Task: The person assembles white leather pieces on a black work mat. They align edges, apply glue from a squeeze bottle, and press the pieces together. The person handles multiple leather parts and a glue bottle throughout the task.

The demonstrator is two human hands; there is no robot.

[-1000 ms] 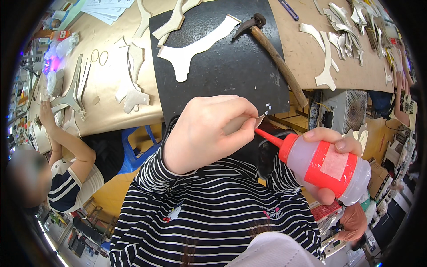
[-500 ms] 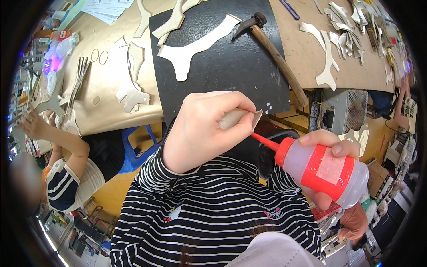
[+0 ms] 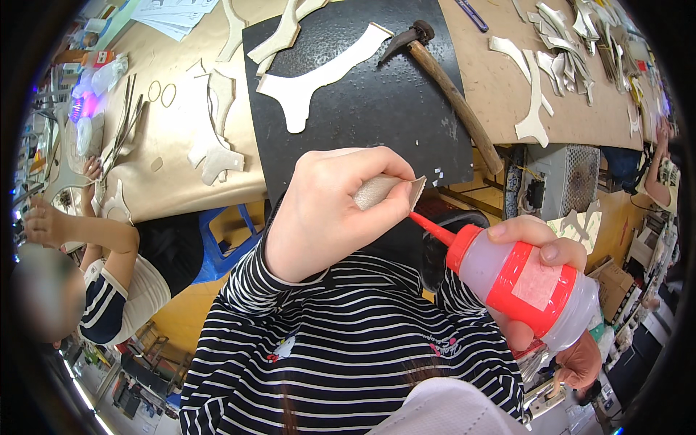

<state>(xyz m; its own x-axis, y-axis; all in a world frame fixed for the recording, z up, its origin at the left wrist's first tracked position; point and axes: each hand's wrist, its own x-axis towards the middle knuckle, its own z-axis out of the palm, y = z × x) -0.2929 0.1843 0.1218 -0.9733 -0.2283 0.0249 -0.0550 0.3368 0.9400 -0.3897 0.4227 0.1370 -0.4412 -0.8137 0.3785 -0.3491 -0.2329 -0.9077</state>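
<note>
My left hand (image 3: 322, 210) is closed around a curled beige piece (image 3: 373, 191) with a woven-looking surface, pinching its edge between thumb and finger. Most of the piece is hidden by the hand. Wrapped round a clear squeeze bottle (image 3: 482, 262) with a red band is my right hand (image 3: 529, 230). The bottle tilts so that its long red nozzle (image 3: 433, 230) meets the piece's edge beside my left thumb; whether liquid comes out I cannot tell. Beyond my hands, a cream Y-shaped cut piece (image 3: 308, 83) lies on a black board (image 3: 362, 119).
A wooden-handled hammer (image 3: 453, 101) lies across the board's right side. More cut pieces (image 3: 533, 98) are heaped at the table's right, others (image 3: 214, 130) at its left. A co-worker (image 3: 119, 283) sits at the left near a blue stool (image 3: 225, 246).
The bottle has shifted very slightly, its nozzle staying at the piece's edge. My left hand hardly moves. At the left, the co-worker's hands and the strips there have moved.
</note>
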